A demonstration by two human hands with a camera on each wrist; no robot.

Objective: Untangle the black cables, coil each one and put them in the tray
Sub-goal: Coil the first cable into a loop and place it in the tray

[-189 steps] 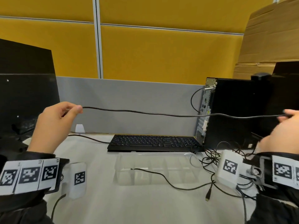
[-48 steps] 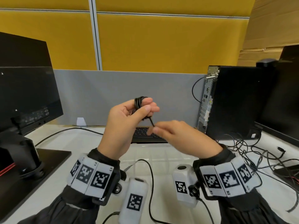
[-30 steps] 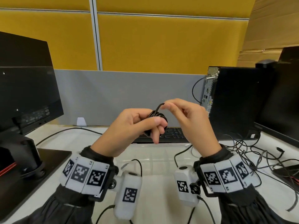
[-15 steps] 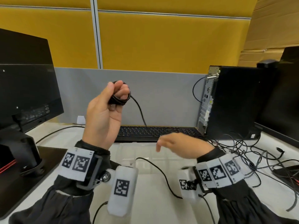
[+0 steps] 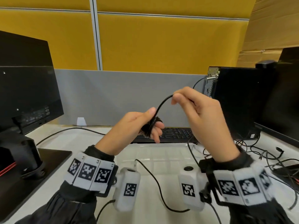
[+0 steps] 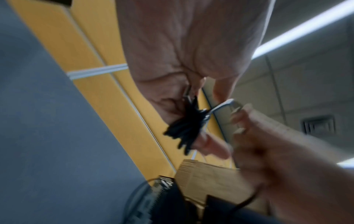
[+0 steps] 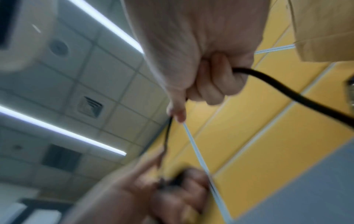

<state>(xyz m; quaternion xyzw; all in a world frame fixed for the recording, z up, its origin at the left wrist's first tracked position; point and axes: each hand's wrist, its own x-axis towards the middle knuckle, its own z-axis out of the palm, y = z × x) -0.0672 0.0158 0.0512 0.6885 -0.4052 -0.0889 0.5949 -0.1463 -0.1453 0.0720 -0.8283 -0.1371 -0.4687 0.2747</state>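
Observation:
My left hand (image 5: pixel 142 125) holds a small coil of black cable (image 5: pixel 149 126) wound round its fingers, raised above the desk; the left wrist view shows the same coil (image 6: pixel 184 128) between thumb and fingers. My right hand (image 5: pixel 194 107) pinches the free run of this cable (image 5: pixel 161 104) just above and to the right of the coil, and the right wrist view shows the cable (image 7: pixel 287 89) passing through its curled fingers. The clear plastic tray (image 5: pixel 163 152) lies on the desk below both hands. A tangle of black cables (image 5: pixel 265 157) lies to the right.
A black keyboard (image 5: pixel 176 135) lies behind the tray. A monitor (image 5: pixel 27 88) on its stand is at the left, a computer tower (image 5: pixel 234 101) and a second monitor (image 5: pixel 284 97) at the right. A loose black cable (image 5: pixel 155 181) crosses the white desk between my wrists.
My left hand with the coil has come down from its raised position. My right hand has risen from the desk and taken the cable's free run above the coil.

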